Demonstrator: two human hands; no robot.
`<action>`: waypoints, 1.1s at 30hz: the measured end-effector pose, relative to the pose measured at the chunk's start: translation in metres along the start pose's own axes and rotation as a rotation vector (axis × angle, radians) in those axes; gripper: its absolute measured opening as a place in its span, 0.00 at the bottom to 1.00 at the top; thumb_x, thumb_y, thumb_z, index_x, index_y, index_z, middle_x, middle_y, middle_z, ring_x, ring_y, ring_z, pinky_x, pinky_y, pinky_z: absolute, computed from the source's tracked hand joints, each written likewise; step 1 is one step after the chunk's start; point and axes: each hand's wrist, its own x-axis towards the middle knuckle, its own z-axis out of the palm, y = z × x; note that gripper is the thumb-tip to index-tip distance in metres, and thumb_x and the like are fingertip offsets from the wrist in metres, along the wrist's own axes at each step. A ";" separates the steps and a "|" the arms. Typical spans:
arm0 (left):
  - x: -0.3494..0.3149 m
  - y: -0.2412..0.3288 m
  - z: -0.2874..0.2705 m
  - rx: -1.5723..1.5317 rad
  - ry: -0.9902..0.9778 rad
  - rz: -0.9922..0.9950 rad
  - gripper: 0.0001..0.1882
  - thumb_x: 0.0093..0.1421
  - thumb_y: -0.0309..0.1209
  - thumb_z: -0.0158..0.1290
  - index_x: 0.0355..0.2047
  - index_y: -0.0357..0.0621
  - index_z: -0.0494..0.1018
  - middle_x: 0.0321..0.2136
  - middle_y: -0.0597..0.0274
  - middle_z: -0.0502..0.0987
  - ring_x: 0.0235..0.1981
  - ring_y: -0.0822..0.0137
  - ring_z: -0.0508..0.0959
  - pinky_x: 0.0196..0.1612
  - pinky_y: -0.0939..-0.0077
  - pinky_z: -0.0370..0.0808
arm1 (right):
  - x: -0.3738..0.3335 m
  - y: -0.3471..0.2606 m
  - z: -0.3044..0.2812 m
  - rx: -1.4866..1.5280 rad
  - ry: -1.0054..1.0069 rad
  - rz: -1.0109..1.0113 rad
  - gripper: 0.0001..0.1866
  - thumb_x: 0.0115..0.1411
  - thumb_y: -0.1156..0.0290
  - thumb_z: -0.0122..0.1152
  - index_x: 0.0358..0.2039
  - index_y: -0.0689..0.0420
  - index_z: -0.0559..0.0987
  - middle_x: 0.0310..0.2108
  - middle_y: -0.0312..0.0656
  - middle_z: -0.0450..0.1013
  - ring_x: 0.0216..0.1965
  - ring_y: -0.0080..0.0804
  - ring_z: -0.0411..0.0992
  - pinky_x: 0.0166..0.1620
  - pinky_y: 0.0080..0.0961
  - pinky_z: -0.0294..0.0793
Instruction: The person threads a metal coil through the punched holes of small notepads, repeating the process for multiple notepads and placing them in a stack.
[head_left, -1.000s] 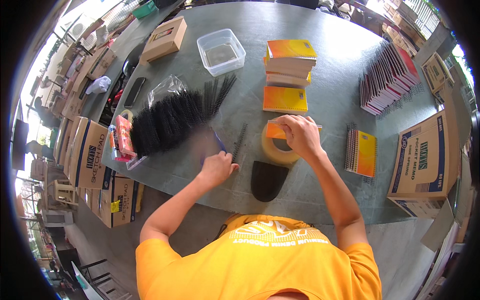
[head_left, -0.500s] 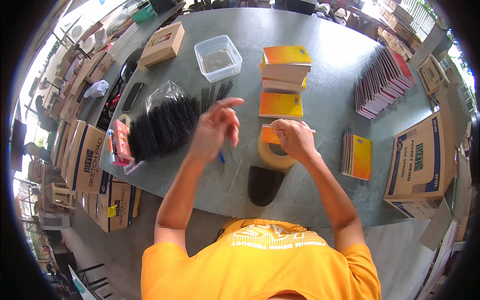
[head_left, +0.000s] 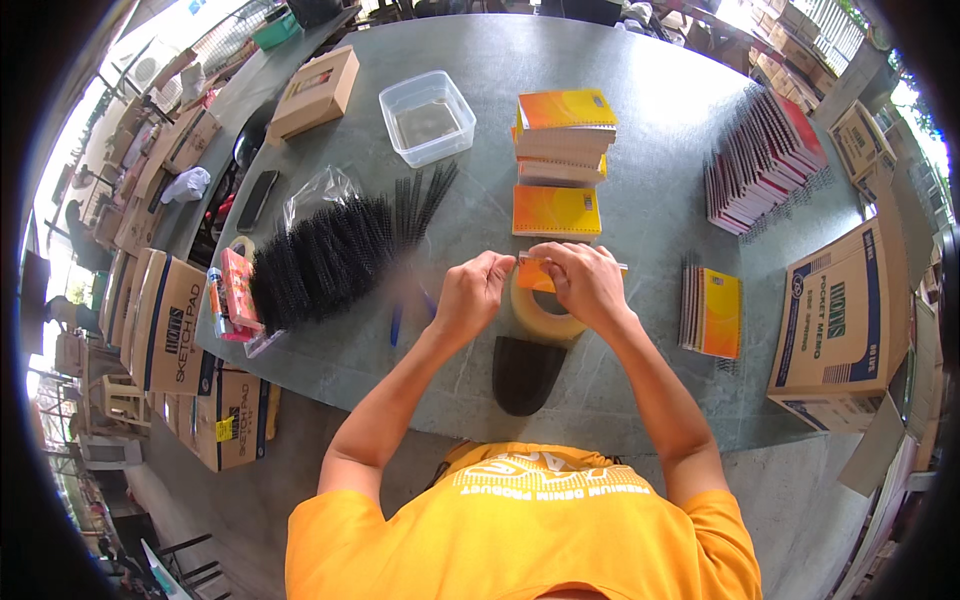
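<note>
My right hand point(head_left: 592, 285) is closed on a small orange pocket notebook point(head_left: 533, 272), seen mostly edge-on. At the notebook's left end, the fingertips of my left hand point(head_left: 470, 297) are pinched together. A thin blurred dark strand, which looks like a spiral binding coil point(head_left: 408, 285), trails left from that hand. Beneath the notebook lies a wide roll of tape point(head_left: 548, 318), beside a dark rounded flat piece point(head_left: 527, 375). To the left sits a large heap of black spiral coils point(head_left: 325, 262), and a blue pen point(head_left: 395, 325) lies near it.
Beyond my hands stand stacked yellow-orange notebooks point(head_left: 557, 210). Bound notebooks point(head_left: 712, 312) and a red-covered row point(head_left: 765, 160) are on the right, near an open carton point(head_left: 835, 310). A clear plastic tub point(head_left: 428, 120), a cardboard box point(head_left: 315, 90) and a phone point(head_left: 258, 202) lie farther off.
My left hand has come down and right to the notebook's left end, its fingers going from loosely spread to pinched. My right hand stays on the notebook, nearly in place.
</note>
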 end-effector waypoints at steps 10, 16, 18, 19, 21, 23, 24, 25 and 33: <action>0.010 -0.014 -0.024 -0.016 -0.314 -0.081 0.10 0.59 0.32 0.54 0.35 0.39 0.72 0.22 0.57 0.76 0.24 0.70 0.75 0.28 0.74 0.71 | 0.001 -0.002 0.005 -0.032 0.016 -0.033 0.06 0.52 0.71 0.54 0.31 0.52 0.77 0.28 0.38 0.76 0.32 0.35 0.73 0.36 0.34 0.66; 0.021 -0.007 -0.034 0.104 -0.277 0.023 0.13 0.61 0.38 0.50 0.36 0.40 0.75 0.24 0.57 0.76 0.24 0.69 0.76 0.30 0.75 0.73 | 0.006 -0.013 0.011 0.094 0.127 -0.077 0.07 0.54 0.63 0.59 0.32 0.49 0.77 0.34 0.33 0.76 0.35 0.33 0.73 0.40 0.32 0.65; 0.024 -0.009 -0.039 0.136 -0.402 -0.141 0.07 0.56 0.31 0.56 0.32 0.41 0.73 0.24 0.58 0.73 0.27 0.66 0.75 0.31 0.72 0.72 | 0.004 -0.011 0.008 0.114 0.143 -0.032 0.07 0.53 0.63 0.59 0.32 0.49 0.77 0.33 0.34 0.76 0.36 0.33 0.73 0.41 0.32 0.66; 0.021 -0.009 -0.037 0.160 -0.306 -0.019 0.07 0.55 0.32 0.56 0.31 0.42 0.72 0.25 0.57 0.71 0.28 0.62 0.74 0.33 0.68 0.71 | 0.003 -0.011 0.008 0.133 0.148 -0.006 0.07 0.53 0.64 0.59 0.33 0.49 0.77 0.33 0.34 0.76 0.37 0.34 0.74 0.41 0.32 0.66; 0.017 -0.004 -0.028 0.203 -0.109 0.224 0.08 0.54 0.33 0.55 0.29 0.44 0.70 0.27 0.56 0.69 0.31 0.55 0.72 0.35 0.62 0.70 | 0.005 -0.010 0.009 0.114 0.098 -0.036 0.07 0.53 0.65 0.59 0.32 0.50 0.77 0.32 0.36 0.76 0.38 0.34 0.74 0.42 0.33 0.67; 0.009 0.004 -0.020 0.383 -0.077 0.340 0.12 0.50 0.34 0.59 0.31 0.42 0.69 0.29 0.56 0.70 0.36 0.52 0.71 0.38 0.59 0.69 | 0.007 -0.005 0.014 0.150 0.115 -0.081 0.08 0.52 0.65 0.60 0.33 0.51 0.77 0.31 0.37 0.76 0.38 0.34 0.74 0.42 0.33 0.68; -0.006 0.001 -0.013 0.423 -0.159 0.309 0.14 0.49 0.33 0.60 0.31 0.41 0.69 0.30 0.56 0.70 0.37 0.51 0.71 0.38 0.59 0.70 | 0.008 -0.004 0.011 0.139 0.117 -0.071 0.09 0.51 0.65 0.60 0.33 0.51 0.77 0.32 0.37 0.76 0.37 0.35 0.74 0.41 0.33 0.69; -0.023 -0.005 -0.006 0.462 -0.242 0.268 0.16 0.47 0.32 0.62 0.31 0.40 0.68 0.31 0.56 0.70 0.38 0.50 0.71 0.39 0.59 0.70 | 0.007 -0.003 0.006 0.132 0.111 -0.061 0.09 0.51 0.65 0.61 0.33 0.51 0.77 0.32 0.38 0.76 0.37 0.36 0.75 0.41 0.34 0.69; -0.072 -0.009 -0.002 0.060 -0.443 -0.077 0.26 0.46 0.30 0.64 0.44 0.37 0.66 0.35 0.48 0.74 0.40 0.51 0.74 0.45 0.62 0.71 | -0.024 0.072 -0.020 1.084 -0.082 0.460 0.11 0.51 0.81 0.64 0.36 0.63 0.79 0.32 0.38 0.77 0.32 0.20 0.73 0.35 0.18 0.75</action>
